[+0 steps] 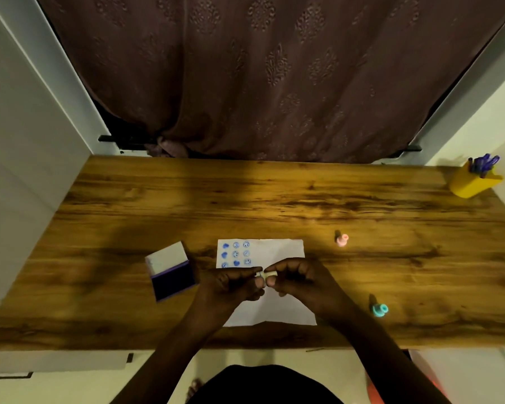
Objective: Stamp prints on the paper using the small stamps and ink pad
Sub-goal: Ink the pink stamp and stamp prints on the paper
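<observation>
A white paper (277, 250) lies on the wooden table (245, 199), with several blue prints in its top left corner. Over the paper's middle, my left hand (233, 282) and my right hand (298, 277) meet and both pinch a small pale yellow stamp (267, 275) between their fingertips. The open ink pad (171, 271), with a dark blue pad and a white lid raised behind it, sits left of the paper. A pink stamp (342, 239) stands to the right of the paper's top edge. A teal stamp (379, 309) stands at the lower right.
A yellow pen holder (473, 182) with purple pens stands at the table's far right corner. A brown curtain (260, 83) hangs behind the table. The table's front edge runs just below the paper.
</observation>
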The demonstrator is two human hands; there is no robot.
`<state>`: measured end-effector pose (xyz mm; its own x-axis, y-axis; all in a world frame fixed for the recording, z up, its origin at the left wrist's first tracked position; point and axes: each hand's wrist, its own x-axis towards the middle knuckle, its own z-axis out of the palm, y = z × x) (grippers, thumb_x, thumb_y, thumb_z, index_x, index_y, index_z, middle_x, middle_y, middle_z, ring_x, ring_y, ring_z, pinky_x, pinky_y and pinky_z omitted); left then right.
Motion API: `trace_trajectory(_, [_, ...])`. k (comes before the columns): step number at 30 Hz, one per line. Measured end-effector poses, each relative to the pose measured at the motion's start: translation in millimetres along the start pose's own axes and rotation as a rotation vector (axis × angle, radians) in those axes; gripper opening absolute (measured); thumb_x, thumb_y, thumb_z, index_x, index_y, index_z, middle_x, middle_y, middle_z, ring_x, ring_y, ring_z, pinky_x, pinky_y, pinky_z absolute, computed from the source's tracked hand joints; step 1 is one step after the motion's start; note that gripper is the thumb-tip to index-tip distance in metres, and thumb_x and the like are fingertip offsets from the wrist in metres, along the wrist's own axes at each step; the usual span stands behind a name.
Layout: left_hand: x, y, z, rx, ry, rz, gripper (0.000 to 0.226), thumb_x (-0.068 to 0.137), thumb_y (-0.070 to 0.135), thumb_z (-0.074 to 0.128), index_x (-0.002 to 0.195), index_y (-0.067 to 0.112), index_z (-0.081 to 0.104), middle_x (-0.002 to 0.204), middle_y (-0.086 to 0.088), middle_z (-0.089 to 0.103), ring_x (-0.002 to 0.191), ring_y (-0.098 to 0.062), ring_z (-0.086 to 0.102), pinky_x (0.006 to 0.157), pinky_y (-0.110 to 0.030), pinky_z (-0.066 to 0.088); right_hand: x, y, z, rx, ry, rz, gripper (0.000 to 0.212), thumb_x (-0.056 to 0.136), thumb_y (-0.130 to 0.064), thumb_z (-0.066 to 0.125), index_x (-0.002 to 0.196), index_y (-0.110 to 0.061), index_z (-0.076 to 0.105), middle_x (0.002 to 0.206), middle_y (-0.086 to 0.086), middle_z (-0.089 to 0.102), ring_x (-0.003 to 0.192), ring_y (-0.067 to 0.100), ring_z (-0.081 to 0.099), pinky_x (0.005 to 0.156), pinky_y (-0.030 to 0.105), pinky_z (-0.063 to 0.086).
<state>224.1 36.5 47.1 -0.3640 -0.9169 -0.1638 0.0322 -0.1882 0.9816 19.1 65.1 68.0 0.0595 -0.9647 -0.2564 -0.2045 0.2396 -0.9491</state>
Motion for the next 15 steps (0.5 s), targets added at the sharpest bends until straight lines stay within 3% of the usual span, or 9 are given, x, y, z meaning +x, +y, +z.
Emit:
trace_trajectory(3, [4.0,4.7,7.8,0.011,-0.002,0.003,0.038,0.083,0.018,0.077,0.109,0.045,0.077,0.115,0.003,0.08,0.096,-0.029,0.08,0.079,-0.041,0.066,0.2,1.0,-8.6,-0.01,-0.036,0.018,0.012,0.09,-0.021,0.074,0.101,-0.022,0.08,0.091,-0.004,0.079,0.082,0.011,0.073,0.072,0.024,0.059])
trace_trajectory(11, [6.8,-2.8,31.2,0.06,0.013,-0.019,0.037,0.082,0.026,0.075,0.103,0.056,0.075,0.103,0.013,0.082,0.088,-0.022,0.081,0.071,-0.027,0.064,1.5,9.5,-33.2,-0.005,-0.094,0.051,0.014,0.091,-0.03,0.074,0.101,-0.022,0.08,0.093,0.002,0.079,0.081,0.015,0.074,0.068,0.022,0.058])
trace_trajectory(15, [14.4,-11.9,47.7,0.098,0.079,-0.129,0.033,0.087,0.016,0.079,0.118,0.024,0.075,0.09,0.003,0.084,0.086,-0.021,0.081,0.078,-0.032,0.066,17.3,8.0,-65.4,-0.193,-0.023,-0.062,0.016,0.089,-0.024,0.076,0.104,-0.024,0.079,0.099,-0.008,0.079,0.09,0.011,0.073,0.075,0.023,0.061])
